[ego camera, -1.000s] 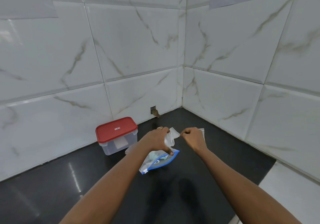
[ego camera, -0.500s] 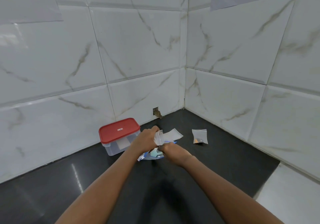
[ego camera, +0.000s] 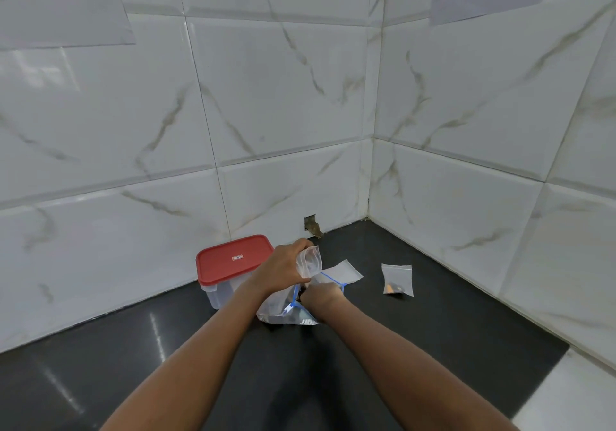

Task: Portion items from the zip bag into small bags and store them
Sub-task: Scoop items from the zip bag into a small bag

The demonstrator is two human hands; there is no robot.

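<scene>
A blue-edged zip bag [ego camera: 283,312] lies on the black counter with its mouth open. My left hand [ego camera: 283,269] grips a small clear bag [ego camera: 309,260] upright just above it. My right hand [ego camera: 321,297] has its fingers curled inside the zip bag's mouth; what they hold is hidden. A filled small bag [ego camera: 397,280] with dark and orange bits lies flat to the right. Another flat clear bag [ego camera: 341,272] lies behind the zip bag. A clear box with a red lid [ego camera: 233,260] stands at the left, lid on.
White marble-look tiled walls meet in a corner [ego camera: 368,217] close behind the bags. A small hole in the tile [ego camera: 311,225] sits at counter level. The black counter [ego camera: 166,347] stretches toward me; a white surface [ego camera: 573,394] borders it at the lower right.
My right hand let go of the small bag's edge and moved down into the zip bag's mouth. The filled small bag came into view on the right. My left hand tilted its small bag upright.
</scene>
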